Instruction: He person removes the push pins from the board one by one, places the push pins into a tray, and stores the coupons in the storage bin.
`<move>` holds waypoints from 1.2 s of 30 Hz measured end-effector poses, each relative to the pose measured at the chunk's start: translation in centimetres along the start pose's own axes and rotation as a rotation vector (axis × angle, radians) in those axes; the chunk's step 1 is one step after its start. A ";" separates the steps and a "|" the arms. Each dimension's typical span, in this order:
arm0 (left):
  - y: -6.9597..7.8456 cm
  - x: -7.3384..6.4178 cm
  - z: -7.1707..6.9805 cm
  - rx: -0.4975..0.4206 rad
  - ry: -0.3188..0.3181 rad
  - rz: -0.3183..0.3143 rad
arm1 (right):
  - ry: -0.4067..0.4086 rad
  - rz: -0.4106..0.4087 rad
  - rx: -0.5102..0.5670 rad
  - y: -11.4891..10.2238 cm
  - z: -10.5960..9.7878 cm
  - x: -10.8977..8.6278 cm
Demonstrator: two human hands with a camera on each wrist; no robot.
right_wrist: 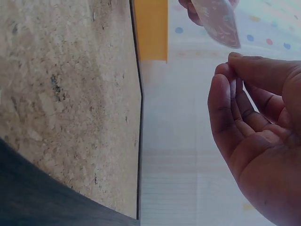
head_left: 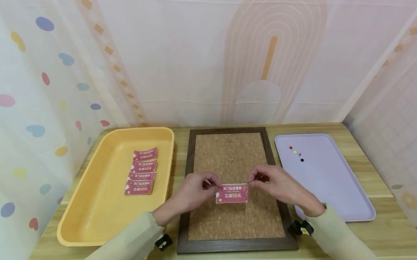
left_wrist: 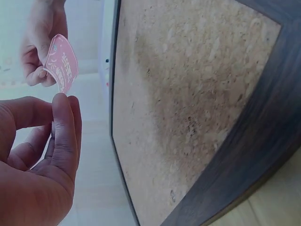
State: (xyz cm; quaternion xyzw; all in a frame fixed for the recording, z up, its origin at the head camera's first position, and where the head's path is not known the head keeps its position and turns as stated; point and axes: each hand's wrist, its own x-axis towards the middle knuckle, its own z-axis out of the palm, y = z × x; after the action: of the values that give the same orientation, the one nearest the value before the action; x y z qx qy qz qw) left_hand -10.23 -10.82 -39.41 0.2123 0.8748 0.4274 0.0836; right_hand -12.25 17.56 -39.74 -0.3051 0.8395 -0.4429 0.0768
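Note:
Over the framed cork board point(head_left: 233, 226), my left hand point(head_left: 193, 189) pinches a small pink coupon point(head_left: 231, 194) by its left edge between thumb and fingers. The coupon faces up toward the head camera and bends in a curve in the left wrist view. At its upper right corner is my right hand point(head_left: 277, 181), thumb and forefinger tips pressed together on a tiny greenish pushpin point(head_left: 249, 182), mostly hidden by the fingertips. From the right wrist view, the coupon's edge point(right_wrist: 221, 28) lies just beyond the right fingertips point(right_wrist: 233, 56).
To the left stands a yellow tray point(head_left: 82, 205) with several matching coupons point(head_left: 141, 187) in an overlapping column. A lilac tray point(head_left: 331, 179) lies to the right, bearing several small coloured pushpins point(head_left: 295, 152). Patterned curtains point(head_left: 177, 61) hang behind the wooden table point(head_left: 387, 215).

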 end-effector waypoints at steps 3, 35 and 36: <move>0.3 -0.2 -0.3 -0.009 0.010 -0.008 | 0.025 -0.006 0.002 -0.1 0.0 -0.1; -1.1 -2.8 -7.4 -0.128 0.211 -0.139 | 0.172 0.073 0.005 1.2 -1.9 -1.3; -1.3 -2.9 -7.6 -0.125 0.217 -0.136 | 0.175 0.081 0.010 1.3 -2.0 -1.4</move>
State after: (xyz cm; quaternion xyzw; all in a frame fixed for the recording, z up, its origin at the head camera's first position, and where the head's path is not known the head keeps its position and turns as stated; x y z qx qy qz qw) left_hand -10.47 -18.23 -35.78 0.0995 0.8628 0.4947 0.0303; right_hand -12.50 20.29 -39.75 -0.2307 0.8524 -0.4688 0.0224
